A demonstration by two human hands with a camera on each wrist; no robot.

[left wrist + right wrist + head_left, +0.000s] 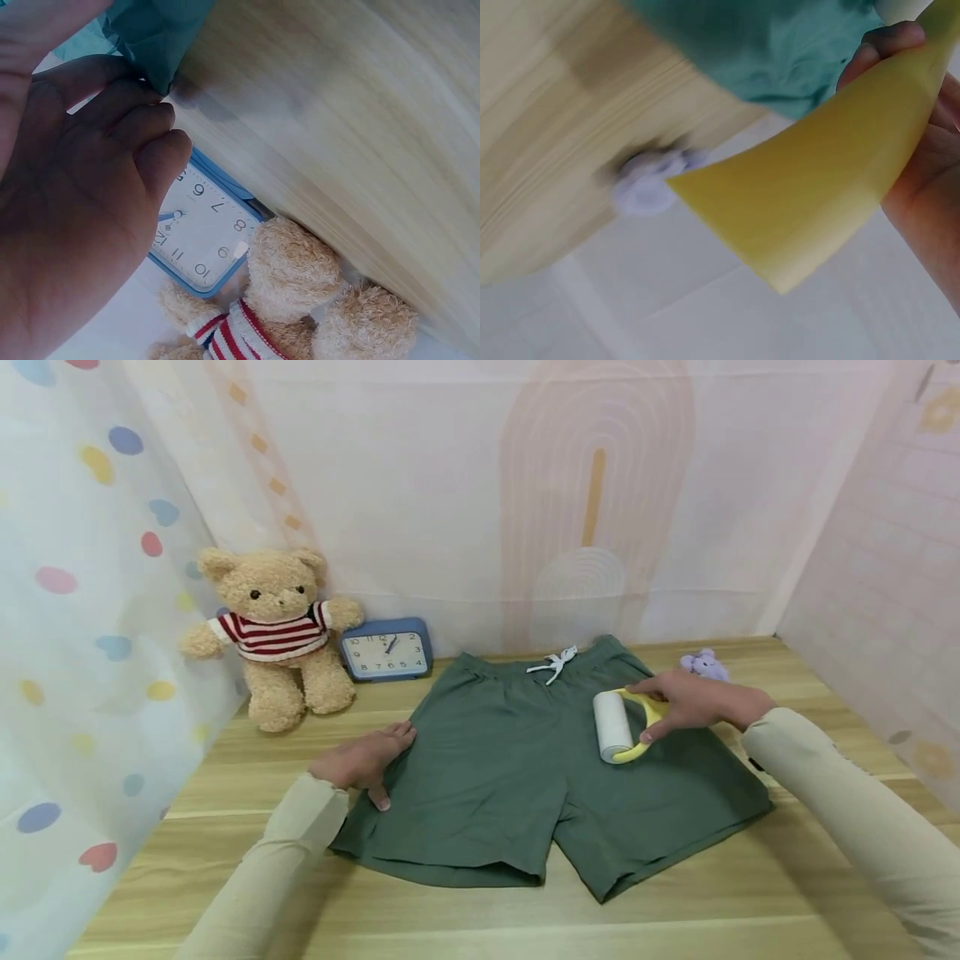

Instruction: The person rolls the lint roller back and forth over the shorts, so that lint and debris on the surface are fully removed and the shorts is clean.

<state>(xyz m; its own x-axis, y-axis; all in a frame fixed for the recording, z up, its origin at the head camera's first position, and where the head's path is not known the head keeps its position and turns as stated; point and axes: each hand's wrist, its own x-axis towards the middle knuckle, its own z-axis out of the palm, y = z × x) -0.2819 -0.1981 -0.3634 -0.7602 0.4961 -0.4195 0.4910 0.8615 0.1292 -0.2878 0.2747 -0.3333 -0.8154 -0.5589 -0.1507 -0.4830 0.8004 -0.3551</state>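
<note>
Dark green shorts (pixel 487 760) with a white drawstring (pixel 555 664) lie spread flat, waistband away from me. My right hand (pixel 693 700) grips the yellow handle (pixel 810 172) of a lint roller, whose white roll (pixel 613 727) is over the right half of the shorts. From the head view I cannot tell whether the roll touches the cloth. On the left side edge of the shorts rests my left hand (pixel 367 760), thumb spread apart from the fingers. In the left wrist view the fingertips (pixel 161 116) meet the green cloth (pixel 161 37).
A teddy bear (pixel 273 627) in a striped shirt sits at the back left beside a blue clock (pixel 386 650). A small purple toy (pixel 705 665) stands at the back right. Printed curtains (pixel 420 485) bound the wooden table (pixel 435 927) behind and at both sides.
</note>
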